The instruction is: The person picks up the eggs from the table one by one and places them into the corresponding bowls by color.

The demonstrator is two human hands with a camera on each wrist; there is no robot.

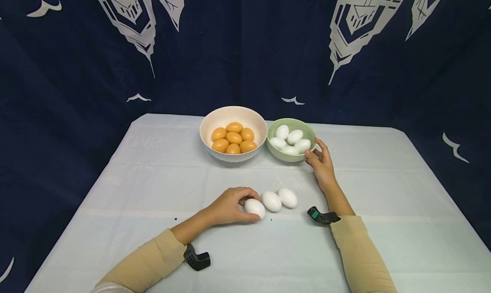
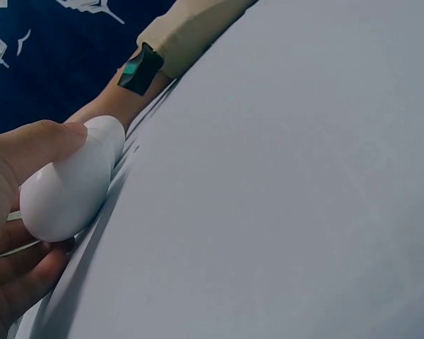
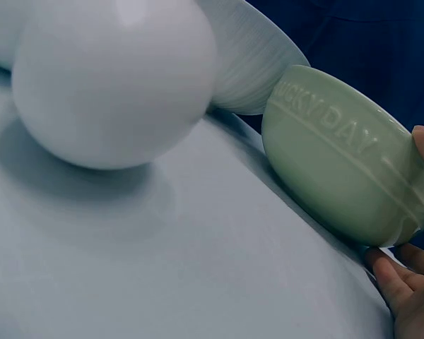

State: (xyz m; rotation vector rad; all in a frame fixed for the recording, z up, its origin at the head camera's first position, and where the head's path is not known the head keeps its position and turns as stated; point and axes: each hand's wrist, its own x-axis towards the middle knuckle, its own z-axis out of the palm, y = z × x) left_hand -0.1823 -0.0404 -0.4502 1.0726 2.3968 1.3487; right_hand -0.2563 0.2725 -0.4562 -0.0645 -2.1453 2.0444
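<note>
My left hand [image 1: 235,206] holds a white egg [image 1: 255,208] low over the table, thumb on one side and fingers curled round the other. In the left wrist view the thumb lies along the top of that egg [image 2: 67,194]. Right beside it sit two more white eggs [image 1: 272,201], close together. At the green bowl [image 1: 288,156] my right hand [image 1: 323,163] grips the right side. The right wrist view shows a digit at the rim and other fingers low by the base of this bowl [image 3: 339,152], which bears raised lettering. Several white eggs [image 1: 295,137] lie inside.
Left of the green bowl, nearly touching it, stands a larger cream bowl [image 1: 209,144] with several orange-yellow eggs [image 1: 234,137]. Both stand towards the far edge of a table covered in white cloth [image 1: 153,165]. A dark blue patterned curtain [image 1: 238,62] hangs behind.
</note>
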